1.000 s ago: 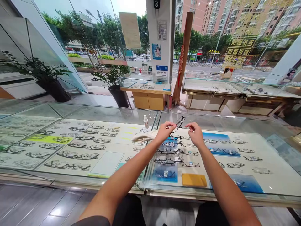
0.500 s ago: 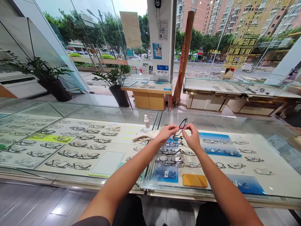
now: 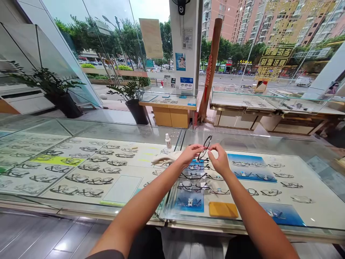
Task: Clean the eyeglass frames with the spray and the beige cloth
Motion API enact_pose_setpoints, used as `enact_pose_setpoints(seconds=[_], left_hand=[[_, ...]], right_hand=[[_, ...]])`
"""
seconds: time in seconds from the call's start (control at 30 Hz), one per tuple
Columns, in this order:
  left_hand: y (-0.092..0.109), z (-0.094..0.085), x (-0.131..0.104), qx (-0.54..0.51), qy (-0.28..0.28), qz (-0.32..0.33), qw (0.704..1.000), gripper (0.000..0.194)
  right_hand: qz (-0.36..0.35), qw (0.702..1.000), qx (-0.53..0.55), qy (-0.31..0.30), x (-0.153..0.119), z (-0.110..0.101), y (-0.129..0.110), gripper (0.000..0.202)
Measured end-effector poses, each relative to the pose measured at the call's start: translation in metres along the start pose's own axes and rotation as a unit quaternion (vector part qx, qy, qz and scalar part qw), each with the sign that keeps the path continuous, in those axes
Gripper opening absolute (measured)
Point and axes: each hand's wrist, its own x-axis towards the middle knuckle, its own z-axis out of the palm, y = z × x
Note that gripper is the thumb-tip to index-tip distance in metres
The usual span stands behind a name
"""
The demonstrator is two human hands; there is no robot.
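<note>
Over the glass display case [image 3: 140,212], my left hand [image 3: 192,154] has its fingers closed on a dark eyeglass frame [image 3: 206,144], which is held up on edge. My right hand [image 3: 219,157] is beside it on the right, with thumb and fingers pinched at the near side of the same frame. A pale cloth [image 3: 164,158] lies on the glass left of my left hand, partly behind my wrist. Just beyond the cloth stands a small white bottle [image 3: 168,141].
Rows of glasses [image 3: 101,180] lie inside the case. A yellow-orange block [image 3: 223,209] is near the front edge. Farther back are potted plants [image 3: 137,110], a slanted wooden post [image 3: 212,61] and more display cases [image 3: 172,103].
The eyeglass frame has shifted slightly left and turned more upright. My right fingers have moved a little, and the camera view has tilted slightly upward.
</note>
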Motion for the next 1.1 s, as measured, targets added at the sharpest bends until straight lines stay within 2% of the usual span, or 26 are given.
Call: enact_pose_setpoints(seconds=[0.7, 0.9, 1.1], left_hand=[[-0.002, 0.0, 0.002, 0.003, -0.001, 0.005, 1.0, 0.049], [0.0, 0.0, -0.001, 0.013, 0.005, 0.006, 1.0, 0.05], [0.014, -0.004, -0.007, 0.067, -0.069, 0.052, 0.994, 0.043]], right_hand=[[-0.006, 1.0, -0.02, -0.004, 0.003, -0.001, 0.0, 0.011], [0.017, 1.0, 0.019, -0.007, 0.004, 0.001, 0.001, 0.018], [0.041, 0.998, 0.034, -0.023, 0.005, -0.003, 0.003, 0.015]])
